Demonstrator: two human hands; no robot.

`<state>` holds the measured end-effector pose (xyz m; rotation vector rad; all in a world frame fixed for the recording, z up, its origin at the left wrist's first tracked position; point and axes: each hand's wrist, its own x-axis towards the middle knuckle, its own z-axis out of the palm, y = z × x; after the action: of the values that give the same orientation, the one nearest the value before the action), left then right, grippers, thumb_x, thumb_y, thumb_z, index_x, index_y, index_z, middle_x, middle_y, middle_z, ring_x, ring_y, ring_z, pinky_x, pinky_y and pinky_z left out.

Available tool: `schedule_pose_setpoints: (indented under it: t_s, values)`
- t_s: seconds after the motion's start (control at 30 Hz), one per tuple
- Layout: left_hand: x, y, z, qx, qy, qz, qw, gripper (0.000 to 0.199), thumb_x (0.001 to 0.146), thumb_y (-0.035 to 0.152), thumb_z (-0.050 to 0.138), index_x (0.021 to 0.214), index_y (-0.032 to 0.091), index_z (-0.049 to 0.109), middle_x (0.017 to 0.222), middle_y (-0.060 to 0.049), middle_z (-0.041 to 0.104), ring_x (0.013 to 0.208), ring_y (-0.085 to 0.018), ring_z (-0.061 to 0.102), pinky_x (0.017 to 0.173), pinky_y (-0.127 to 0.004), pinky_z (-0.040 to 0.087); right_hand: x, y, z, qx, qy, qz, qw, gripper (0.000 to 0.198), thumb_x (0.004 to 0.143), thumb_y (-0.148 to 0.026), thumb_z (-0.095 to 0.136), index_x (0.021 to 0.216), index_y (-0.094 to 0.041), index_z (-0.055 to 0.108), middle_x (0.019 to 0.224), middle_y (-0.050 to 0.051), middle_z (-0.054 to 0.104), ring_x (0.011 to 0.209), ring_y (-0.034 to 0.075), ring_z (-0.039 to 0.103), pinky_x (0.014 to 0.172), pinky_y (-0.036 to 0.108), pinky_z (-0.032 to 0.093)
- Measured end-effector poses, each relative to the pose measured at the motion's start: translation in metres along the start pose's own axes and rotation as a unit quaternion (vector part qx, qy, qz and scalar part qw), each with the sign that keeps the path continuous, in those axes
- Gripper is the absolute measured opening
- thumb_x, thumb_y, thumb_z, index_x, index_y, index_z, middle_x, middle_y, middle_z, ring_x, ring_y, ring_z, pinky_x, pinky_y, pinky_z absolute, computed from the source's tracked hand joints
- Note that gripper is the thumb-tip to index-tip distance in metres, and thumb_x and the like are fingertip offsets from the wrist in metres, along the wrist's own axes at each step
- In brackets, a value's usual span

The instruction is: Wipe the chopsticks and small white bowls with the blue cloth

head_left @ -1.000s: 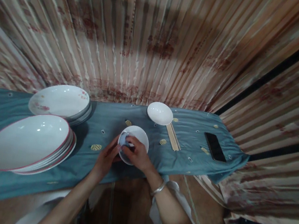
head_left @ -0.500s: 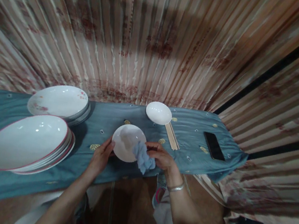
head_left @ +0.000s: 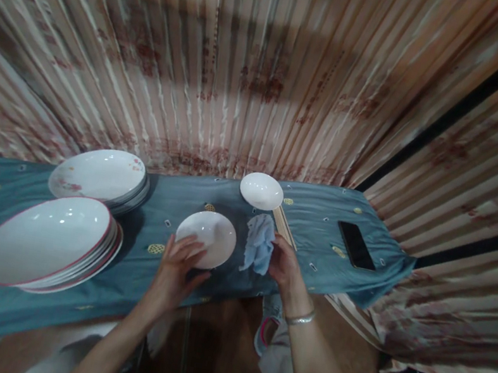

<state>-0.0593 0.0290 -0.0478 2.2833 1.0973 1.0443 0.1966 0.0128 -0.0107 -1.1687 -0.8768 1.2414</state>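
Note:
A small white bowl is in front of me at the middle of the cloth-covered table. My left hand is at its near left rim, fingers stretched over the inside and thumb apart outside the near edge. I cannot tell how firmly it touches the bowl. To the right of the bowl, my right hand grips a crumpled light blue cloth, which hangs from the fingers clear of the bowl. A second white bowl sits farther back, beside a bundle of wooden chopsticks partly covered by my right hand.
On the left stand a stack of red-rimmed dishes and, behind it, a stack of floral plates. A black phone lies at the right end of the blue tablecloth. Patterned curtains hang behind the table.
The cloth has come out of the bowl and moved right with my right hand. My left hand has shifted from the bowl's left side to over its near left rim.

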Motion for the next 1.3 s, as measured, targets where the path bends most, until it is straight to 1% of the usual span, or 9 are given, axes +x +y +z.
schedule_pose_setpoints:
  t_s: [0.17, 0.37, 0.6, 0.7, 0.9, 1.0, 1.1, 1.2, 1.3]
  values:
    - [-0.001, 0.007, 0.012, 0.039, -0.059, 0.027, 0.997, 0.021, 0.083, 0.019, 0.057, 0.094, 0.027, 0.073, 0.094, -0.005, 0.074, 0.097, -0.025, 0.064, 0.114, -0.065, 0.010, 0.000, 0.000, 0.005, 0.085, 0.005, -0.004, 0.996, 0.016, 0.067, -0.036, 0.057, 0.072, -0.021, 0.059, 0.066, 0.003, 0.066, 0.075, 0.023, 0.066, 0.068, 0.033, 0.052]
    - [0.006, 0.009, 0.012, 0.052, -0.023, 0.049, 0.997, 0.022, 0.088, 0.018, 0.050, 0.093, 0.022, 0.071, 0.089, -0.005, 0.074, 0.089, -0.021, 0.066, 0.114, -0.059, 0.021, 0.000, -0.002, 0.011, 0.193, -0.029, 0.016, 0.981, 0.019, 0.057, -0.025, 0.069, 0.075, -0.021, 0.065, 0.069, 0.000, 0.069, 0.078, 0.021, 0.066, 0.067, 0.029, 0.051]
    - [0.031, 0.017, 0.007, -0.078, 0.068, -0.075, 0.992, 0.020, 0.083, 0.035, 0.056, 0.079, 0.024, 0.072, 0.085, -0.004, 0.075, 0.089, -0.025, 0.067, 0.113, -0.051, 0.025, 0.003, 0.004, 0.019, 0.187, 0.021, -0.003, 0.982, 0.027, 0.059, -0.022, 0.070, 0.087, -0.023, 0.068, 0.071, -0.004, 0.071, 0.069, 0.017, 0.066, 0.058, 0.024, 0.049]
    - [0.038, 0.025, 0.002, -0.201, 0.114, -0.197, 0.953, 0.025, 0.072, 0.047, 0.068, 0.069, 0.022, 0.073, 0.073, -0.004, 0.072, 0.086, -0.028, 0.066, 0.099, -0.045, 0.040, 0.004, 0.005, 0.022, 0.148, 0.038, -0.038, 0.987, 0.032, 0.063, -0.022, 0.067, 0.095, -0.024, 0.070, 0.080, -0.002, 0.073, 0.071, 0.016, 0.067, 0.061, 0.025, 0.051]
    - [0.045, 0.052, -0.002, -0.466, 0.133, -0.349, 0.802, 0.046, 0.050, 0.050, 0.083, 0.075, 0.013, 0.074, 0.063, -0.005, 0.071, 0.063, -0.020, 0.065, 0.064, -0.030, 0.049, -0.001, 0.002, 0.032, -0.041, 0.078, -0.202, 0.975, 0.039, 0.076, -0.020, 0.055, 0.113, -0.024, 0.067, 0.112, 0.004, 0.071, 0.104, 0.022, 0.064, 0.097, 0.040, 0.048]
    - [0.047, 0.064, -0.002, -0.510, 0.142, -0.367, 0.765, 0.043, 0.044, 0.045, 0.087, 0.070, 0.013, 0.073, 0.061, -0.006, 0.070, 0.063, -0.021, 0.065, 0.065, -0.030, 0.050, -0.012, 0.003, 0.045, -0.203, 0.059, -0.296, 0.931, 0.044, 0.084, -0.020, 0.046, 0.126, -0.023, 0.060, 0.128, 0.007, 0.062, 0.119, 0.022, 0.055, 0.105, 0.043, 0.041]
    - [0.047, 0.069, -0.003, -0.531, 0.140, -0.369, 0.750, 0.040, 0.043, 0.040, 0.087, 0.069, 0.013, 0.072, 0.062, -0.006, 0.071, 0.063, -0.020, 0.065, 0.065, -0.030, 0.050, -0.026, 0.008, 0.066, -0.378, -0.007, -0.382, 0.843, 0.051, 0.087, -0.017, 0.042, 0.137, -0.019, 0.049, 0.147, 0.011, 0.044, 0.134, 0.024, 0.040, 0.111, 0.045, 0.033]
    - [0.044, 0.068, -0.004, -0.541, 0.148, -0.361, 0.745, 0.038, 0.044, 0.036, 0.087, 0.072, 0.014, 0.072, 0.070, -0.005, 0.073, 0.070, -0.020, 0.066, 0.069, -0.029, 0.050, -0.036, 0.012, 0.086, -0.490, -0.069, -0.408, 0.768, 0.053, 0.088, -0.019, 0.044, 0.141, -0.017, 0.043, 0.152, 0.012, 0.036, 0.143, 0.026, 0.025, 0.113, 0.048, 0.026]
    - [0.039, 0.063, -0.004, -0.544, 0.165, -0.368, 0.736, 0.037, 0.047, 0.034, 0.086, 0.075, 0.014, 0.072, 0.076, -0.006, 0.073, 0.077, -0.020, 0.066, 0.072, -0.029, 0.049, -0.037, 0.013, 0.094, -0.538, -0.069, -0.391, 0.743, 0.049, 0.092, -0.023, 0.043, 0.142, -0.021, 0.042, 0.153, 0.009, 0.036, 0.145, 0.026, 0.018, 0.115, 0.051, 0.017]
